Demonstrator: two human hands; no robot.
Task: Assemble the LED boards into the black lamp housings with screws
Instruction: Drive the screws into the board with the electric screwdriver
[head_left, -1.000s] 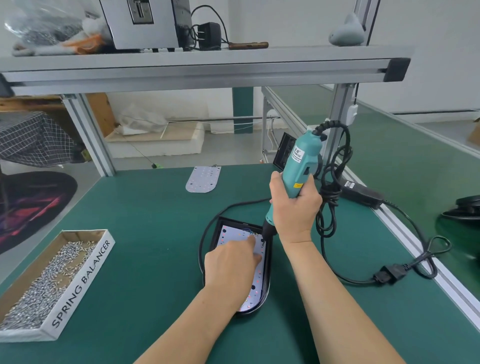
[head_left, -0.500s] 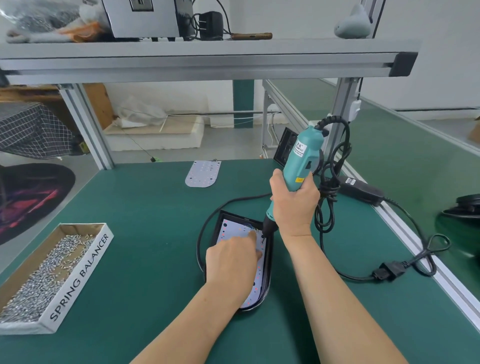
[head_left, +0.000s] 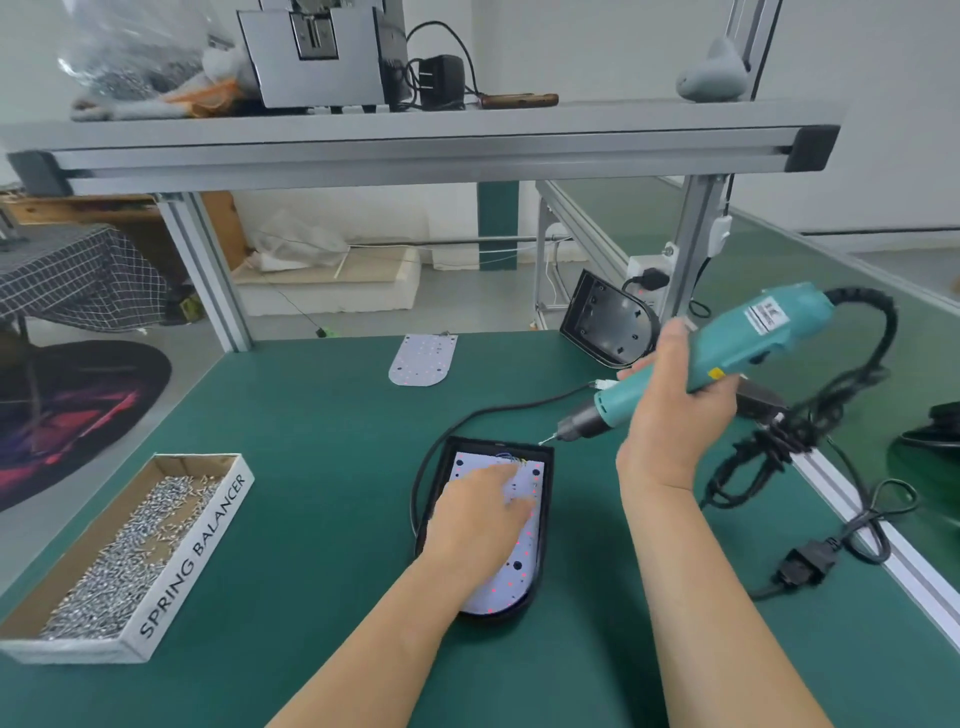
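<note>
A black lamp housing (head_left: 546, 525) lies on the green bench in front of me with a white LED board (head_left: 524, 564) seated in it. My left hand (head_left: 475, 514) rests flat on the board, fingers stretched toward its far end. My right hand (head_left: 670, 410) grips a teal electric screwdriver (head_left: 722, 353), tilted nearly level, with its bit tip just above the housing's far right corner. A spare LED board (head_left: 423, 359) lies further back. A second black housing (head_left: 608, 325) leans against the frame post.
A cardboard tray (head_left: 197, 545) marked SPRING BALANCER holds several loose screws at the left. The screwdriver's black cable (head_left: 779, 447) and plug (head_left: 802, 566) trail along the bench's right edge. An aluminium shelf (head_left: 415, 150) spans overhead.
My right hand has lifted the screwdriver off the board and swung it from upright to nearly level, toward the right. My left hand stays on the board.
</note>
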